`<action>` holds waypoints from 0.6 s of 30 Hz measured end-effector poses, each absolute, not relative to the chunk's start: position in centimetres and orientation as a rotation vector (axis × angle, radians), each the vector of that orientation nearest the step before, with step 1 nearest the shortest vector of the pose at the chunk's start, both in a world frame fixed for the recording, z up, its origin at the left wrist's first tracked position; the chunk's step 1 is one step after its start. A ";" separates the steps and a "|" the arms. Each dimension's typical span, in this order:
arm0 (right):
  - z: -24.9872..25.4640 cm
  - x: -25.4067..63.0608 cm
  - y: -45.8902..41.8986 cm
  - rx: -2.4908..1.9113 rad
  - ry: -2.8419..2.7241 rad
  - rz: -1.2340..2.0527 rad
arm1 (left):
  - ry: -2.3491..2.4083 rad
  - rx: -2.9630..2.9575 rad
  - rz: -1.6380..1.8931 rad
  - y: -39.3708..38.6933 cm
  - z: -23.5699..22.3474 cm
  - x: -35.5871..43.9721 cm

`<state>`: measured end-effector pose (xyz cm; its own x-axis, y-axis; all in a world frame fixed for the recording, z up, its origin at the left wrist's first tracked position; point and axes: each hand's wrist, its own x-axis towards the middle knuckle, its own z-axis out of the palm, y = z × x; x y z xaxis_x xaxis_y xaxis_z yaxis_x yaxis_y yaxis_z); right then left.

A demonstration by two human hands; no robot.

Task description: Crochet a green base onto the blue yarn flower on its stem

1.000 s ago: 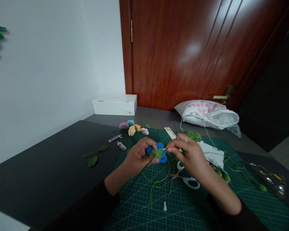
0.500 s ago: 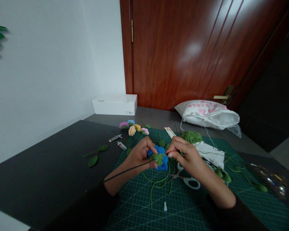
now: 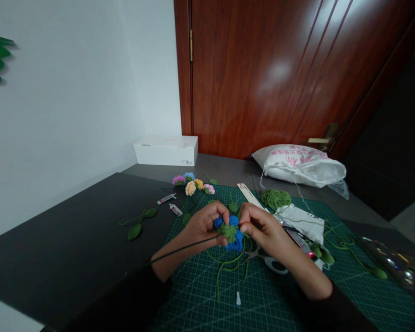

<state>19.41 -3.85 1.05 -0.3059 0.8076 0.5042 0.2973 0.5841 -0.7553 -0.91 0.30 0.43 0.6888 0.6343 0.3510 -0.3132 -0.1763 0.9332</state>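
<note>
A blue crochet flower (image 3: 235,243) pinched between the left hand (image 3: 203,227) and right hand (image 3: 263,229)

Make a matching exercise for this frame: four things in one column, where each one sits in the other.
1. blue crocheted flower
2. ball of green yarn
3. white-handled scissors
4. white box

A. by the wall, off the mat
B. on the mat, partly under the right forearm
C. between the left hand and right hand
D. at the far edge of the green cutting mat

Pairs: 1-C, 2-D, 3-B, 4-A

White cardboard box (image 3: 165,151) beside wooden door (image 3: 256,78)
</note>
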 end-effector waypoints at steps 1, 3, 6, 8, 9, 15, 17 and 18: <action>0.9 19.4 -3.8 -0.891 -1.852 0.702 | 0.286 1.532 0.867 0.2 0.4 -0.9; 0.7 19.5 -3.6 -0.899 -1.833 0.734 | 0.300 1.530 0.893 0.2 0.4 -0.8; 0.8 19.8 -3.5 -0.947 -1.846 0.719 | 0.307 1.531 0.939 0.3 0.4 -0.7; 1.0 20.2 -3.4 -0.981 -1.839 0.687 | 0.299 1.511 0.961 0.4 0.4 -0.7; 1.2 20.4 -3.4 -0.997 -1.830 0.667 | 0.298 1.494 0.966 0.4 0.4 -0.7; 1.4 20.7 -3.1 -1.054 -1.766 0.591 | 0.280 1.384 1.000 0.3 0.6 -0.6; 1.2 20.3 -3.2 -1.051 -1.747 0.588 | 0.286 1.390 0.996 0.2 0.6 -0.5; 1.1 20.1 -3.2 -1.047 -1.740 0.584 | 0.294 1.398 0.992 0.1 0.5 -0.5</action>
<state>20.09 -3.23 1.15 -0.1435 0.8555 0.4976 0.3819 0.5117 -0.7696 -0.46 0.11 0.49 0.5868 0.7209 0.3689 -0.4040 -0.1342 0.9049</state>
